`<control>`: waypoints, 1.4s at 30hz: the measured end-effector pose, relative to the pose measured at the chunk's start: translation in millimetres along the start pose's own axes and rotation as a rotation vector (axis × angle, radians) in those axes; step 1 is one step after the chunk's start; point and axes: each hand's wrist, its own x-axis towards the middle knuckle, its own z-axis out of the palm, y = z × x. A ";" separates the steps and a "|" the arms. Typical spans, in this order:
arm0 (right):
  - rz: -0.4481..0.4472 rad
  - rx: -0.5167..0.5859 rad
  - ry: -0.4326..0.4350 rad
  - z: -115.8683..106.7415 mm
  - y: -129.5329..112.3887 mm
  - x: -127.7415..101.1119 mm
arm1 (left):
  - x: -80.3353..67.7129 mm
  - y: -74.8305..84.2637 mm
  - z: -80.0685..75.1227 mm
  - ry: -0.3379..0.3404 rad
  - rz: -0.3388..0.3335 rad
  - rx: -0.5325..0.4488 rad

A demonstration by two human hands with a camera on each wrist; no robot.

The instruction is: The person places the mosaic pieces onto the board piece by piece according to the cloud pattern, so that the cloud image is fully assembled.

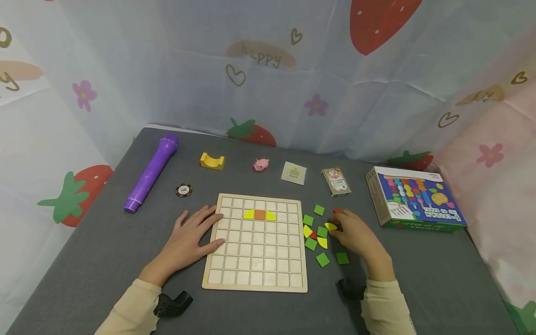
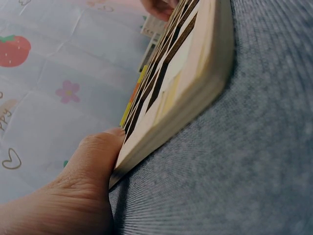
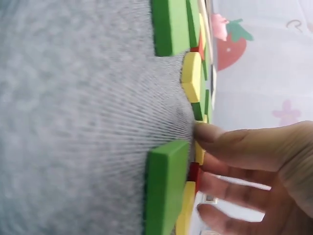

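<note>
Grey tabletop (image 1: 431, 279) shown on all four sides of the wooden board (image 1: 256, 264). Wide stretch of cloth left between the board's lower edge and the bottom of the head view. Right edge of the board closely bordered by loose pieces; a gap is left between these and the picture box (image 1: 418, 200). Upper edge faced, well apart, by a row: yellow block (image 1: 212, 161), pink pig (image 1: 261, 164), paper packet (image 1: 294, 173), card deck (image 1: 336, 182). Purple microphone (image 1: 152, 174) laid far left.

Board's left edge touched by the left hand (image 1: 190, 237), its grip spread apart. A yellow piece (image 1: 330, 226), right of the board, is pinched between thumb and fingers of the right hand (image 1: 356, 234).

A red piece (image 1: 337, 211) is partly covered by the right hand. Both sleeves cut off at the lower frame edge. In the left wrist view only the thumb is shown plainly; the board's face is strongly foreshortened.

Pinched piece: flat, bright yellow, partly masked by fingers, full outline not made out. Six green squares lie loose nearby. In the board's second row, an orange-brown square (image 1: 259, 215) is flanked by two yellow rounded pieces (image 1: 271, 216).
</note>
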 end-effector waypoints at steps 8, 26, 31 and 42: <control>-0.044 0.003 0.068 0.4 -8.2 3.4 | 0.1 0.5 -1.9 -0.001 -0.002 0.001; -0.215 0.054 -0.019 19.9 -79.8 25.2 | 0.0 1.6 -2.2 -0.004 0.001 0.009; -0.210 0.065 -0.022 21.4 -84.2 27.9 | -0.3 1.7 -2.1 0.002 0.001 0.005; -0.181 0.091 -0.041 22.8 -87.0 28.1 | -0.7 1.9 -3.0 0.004 0.004 0.006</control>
